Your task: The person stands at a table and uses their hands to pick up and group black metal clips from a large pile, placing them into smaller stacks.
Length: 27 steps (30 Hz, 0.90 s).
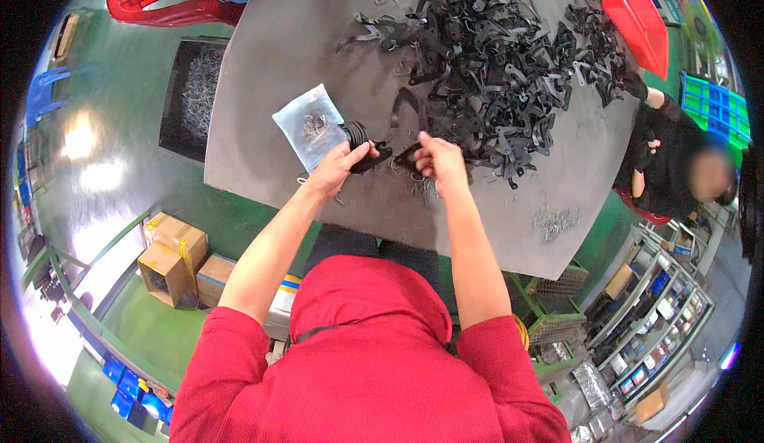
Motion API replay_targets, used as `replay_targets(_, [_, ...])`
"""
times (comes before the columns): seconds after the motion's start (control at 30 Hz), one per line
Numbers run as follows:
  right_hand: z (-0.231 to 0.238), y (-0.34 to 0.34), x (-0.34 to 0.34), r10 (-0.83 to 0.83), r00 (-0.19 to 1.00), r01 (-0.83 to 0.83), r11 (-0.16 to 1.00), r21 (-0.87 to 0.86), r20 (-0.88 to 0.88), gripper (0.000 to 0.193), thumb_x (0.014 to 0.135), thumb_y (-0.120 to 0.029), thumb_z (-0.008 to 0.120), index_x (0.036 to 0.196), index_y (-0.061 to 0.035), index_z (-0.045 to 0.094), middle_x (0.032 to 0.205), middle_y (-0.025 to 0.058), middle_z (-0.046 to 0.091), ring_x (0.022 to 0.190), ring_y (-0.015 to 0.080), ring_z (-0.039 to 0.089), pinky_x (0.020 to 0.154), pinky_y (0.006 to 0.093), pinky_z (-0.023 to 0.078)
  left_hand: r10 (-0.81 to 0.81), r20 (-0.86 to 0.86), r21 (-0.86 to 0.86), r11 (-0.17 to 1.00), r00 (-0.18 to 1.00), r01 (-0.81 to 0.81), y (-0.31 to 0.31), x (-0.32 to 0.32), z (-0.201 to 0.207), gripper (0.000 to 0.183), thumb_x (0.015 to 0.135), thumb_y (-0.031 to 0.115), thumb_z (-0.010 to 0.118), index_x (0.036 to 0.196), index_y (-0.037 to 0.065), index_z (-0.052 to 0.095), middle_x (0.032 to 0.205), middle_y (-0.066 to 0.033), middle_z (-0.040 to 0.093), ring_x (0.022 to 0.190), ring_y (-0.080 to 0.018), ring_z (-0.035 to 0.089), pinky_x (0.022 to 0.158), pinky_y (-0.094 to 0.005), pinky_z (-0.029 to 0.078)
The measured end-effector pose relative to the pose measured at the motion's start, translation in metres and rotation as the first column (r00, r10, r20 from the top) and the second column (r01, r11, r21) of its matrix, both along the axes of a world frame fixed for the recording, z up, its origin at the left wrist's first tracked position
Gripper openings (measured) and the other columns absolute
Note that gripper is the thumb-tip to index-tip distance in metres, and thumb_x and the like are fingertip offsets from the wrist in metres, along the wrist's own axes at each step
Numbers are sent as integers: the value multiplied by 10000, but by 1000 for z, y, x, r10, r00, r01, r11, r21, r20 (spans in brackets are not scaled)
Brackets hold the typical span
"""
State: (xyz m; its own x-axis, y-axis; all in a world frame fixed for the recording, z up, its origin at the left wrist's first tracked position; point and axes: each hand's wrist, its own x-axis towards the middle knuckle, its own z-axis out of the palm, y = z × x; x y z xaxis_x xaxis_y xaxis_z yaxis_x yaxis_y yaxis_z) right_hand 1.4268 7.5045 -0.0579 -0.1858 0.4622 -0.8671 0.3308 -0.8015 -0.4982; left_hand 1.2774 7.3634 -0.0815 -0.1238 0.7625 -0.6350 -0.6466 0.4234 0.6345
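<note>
Left fingers [362, 153]: closed around stacked black clip parts [356, 132], over the counter [255, 69] beside a clear bag [299, 138].
Right fingers [425, 150]: pinched narrow on one black clip piece [407, 156], near the clip pile [493, 69].
Black parts: probably light, stiff, slightly slippery, hardly fragile.
Hold: best across the flat sides, clear of hooked ends.

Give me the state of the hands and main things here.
Left hand: grip closed on black parts
Right hand: grip closed on a black piece
Plastic bag: lying on the table
Black heap: loosely piled
Metal bits: loosely bunched
Dark bin: holding metal pieces
Cardboard box: open-ended
</note>
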Motion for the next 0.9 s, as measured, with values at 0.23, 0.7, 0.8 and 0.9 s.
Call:
replay_targets(0.23, [15,-40,-23,206,972,-231,919,319,111,272,785,-237,580,816,33,578,609,71,573,434,114,521,389,240,385,-221,97,70,974,971,214,16,20,6,260,884,297,454,988,69,525,883,27,542,842,-71,481,757,-234,374])
replay_targets(0.7, [-84,38,-14,-686,723,661,720,-209,-78,188,827,-229,557,824,-43,524,738,83,619,606,199,612,395,232,395,-142,206,158,981,968,110,9,-4,12,220,862,204,504,1009,41,509,937,-1,537,926,-107,475,844,-257,345])
replay_targets(0.8, [-49,30,-16,-635,770,624,770,-131,-61,167,831,-211,545,836,-47,517,713,78,608,594,192,608,386,227,381,-76,220,104,993,972,54,5,-15,7,212,856,209,513,996,50,514,936,-3,542,923,-108,484,840,-262,355])
replay_targets(0.9, [-8,21,-12,-371,928,372,928,32,-39,168,827,-195,533,806,-29,511,689,80,593,552,166,595,380,236,376,-9,152,77,997,988,-2,12,-14,7,192,848,204,523,973,58,518,924,-6,547,915,-109,488,826,-273,369])
